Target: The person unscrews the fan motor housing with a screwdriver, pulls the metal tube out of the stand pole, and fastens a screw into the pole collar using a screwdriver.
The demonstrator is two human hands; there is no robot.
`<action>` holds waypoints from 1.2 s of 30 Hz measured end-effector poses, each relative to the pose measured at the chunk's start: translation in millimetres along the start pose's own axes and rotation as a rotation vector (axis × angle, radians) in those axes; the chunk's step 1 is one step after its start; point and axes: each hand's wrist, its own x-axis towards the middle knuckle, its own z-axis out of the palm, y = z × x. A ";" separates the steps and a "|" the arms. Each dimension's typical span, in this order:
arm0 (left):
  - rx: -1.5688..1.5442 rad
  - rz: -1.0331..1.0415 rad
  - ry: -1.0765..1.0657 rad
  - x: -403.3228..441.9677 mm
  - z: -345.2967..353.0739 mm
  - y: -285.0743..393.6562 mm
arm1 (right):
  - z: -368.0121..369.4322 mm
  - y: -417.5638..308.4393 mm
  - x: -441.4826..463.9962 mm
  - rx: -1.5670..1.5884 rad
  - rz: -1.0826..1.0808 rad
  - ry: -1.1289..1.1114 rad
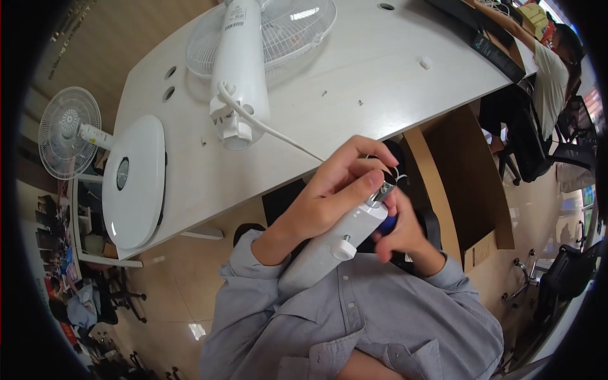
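A white tube-shaped part [329, 247] with a side knob [343, 249] lies slanted against my torso. At its upper end is a metal fitting [380, 194], which my left hand [345, 183] grips with thumb and fingers. Beside that end, my right hand [405, 228] is closed around something blue [387, 225], mostly hidden by the fingers. A white cable [288, 140] runs from the fan body on the table down to behind my left hand. The white fan body [239, 76] lies on the table with its wire grille [297, 31] behind it.
A round white base [133, 180] rests at the left of the white table [304, 107]. Small screws and a white piece [425, 63] lie on the tabletop. An open cardboard box [468, 171] stands right of my hands. Another person [550, 79] is at the far right.
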 end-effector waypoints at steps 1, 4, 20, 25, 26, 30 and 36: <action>0.040 0.032 -0.011 4.5 2.2 6.3 | 5.4 7.0 -6.1 -0.068 -0.014 -0.004; 0.105 0.140 -0.060 18.7 7.4 27.5 | 26.9 10.0 -6.1 -0.307 -0.157 -0.011; 0.306 0.531 0.153 -15.3 -3.0 -43.0 | -63.5 38.1 28.5 -0.390 -0.191 -0.234; 0.344 0.657 0.221 -34.2 7.3 -55.8 | -54.5 38.2 30.7 -0.336 -0.111 -0.280; 0.355 0.657 0.238 -36.4 7.0 -56.8 | -53.6 35.5 32.1 -0.327 -0.095 -0.286; 0.416 0.689 0.343 -37.2 4.2 -58.2 | -48.3 24.5 39.7 -0.350 -0.139 -0.267; 0.450 0.672 0.440 -37.6 -2.7 -63.1 | -49.7 9.9 42.3 -0.477 -0.144 -0.224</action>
